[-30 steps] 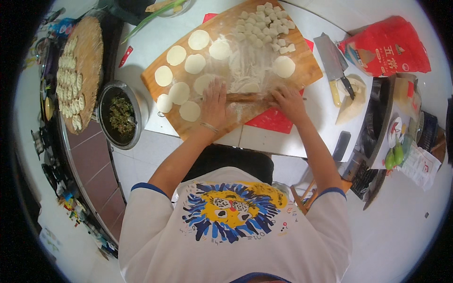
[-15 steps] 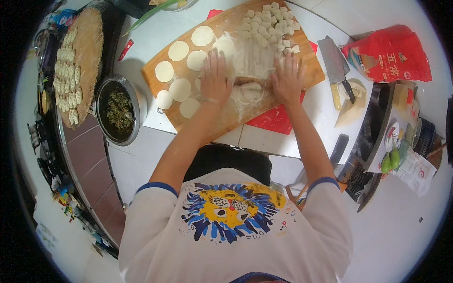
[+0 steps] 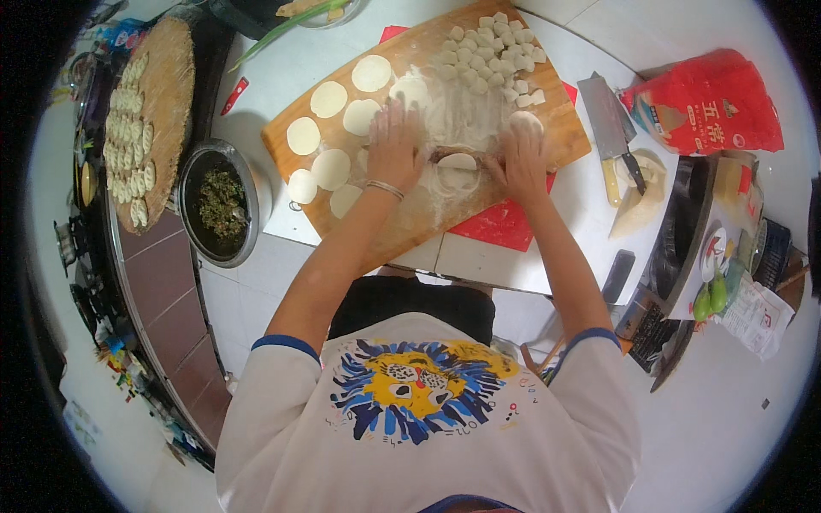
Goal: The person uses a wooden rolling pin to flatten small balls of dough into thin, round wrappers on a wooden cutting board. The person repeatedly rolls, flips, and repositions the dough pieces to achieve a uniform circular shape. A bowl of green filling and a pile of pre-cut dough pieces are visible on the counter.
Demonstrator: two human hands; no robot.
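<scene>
A floury wooden rolling pin point(image 3: 448, 152) lies across a small dough round point(image 3: 460, 162) on the wooden board point(image 3: 389, 231). My left hand point(image 3: 396, 150) rests over the pin's left end, fingers stretched forward. Over its right end lies my right hand point(image 3: 520, 158), also with fingers extended; both palms hide the pin's ends. Flat dough wrappers point(image 3: 330, 169) spread over the board's left half, one just beyond my left fingertips. Another wrapper point(image 3: 526, 122) shows partly behind my right fingers. Small dough pieces point(image 3: 487, 51) are heaped at the far right of the board.
A metal bowl of chopped green filling point(image 3: 221, 205) stands left of the board. Shaped dumplings point(image 3: 130, 137) line a round board at far left. On the right lie a cleaver point(image 3: 603, 111), a smaller knife point(image 3: 634, 171) and a red bag point(image 3: 705, 103). A red sheet point(image 3: 500, 227) shows under the board.
Both hands have shifted slightly, and more of the dough round shows below the rolling pin. A wrapper now shows behind my right fingers. The whole view has shifted a little.
</scene>
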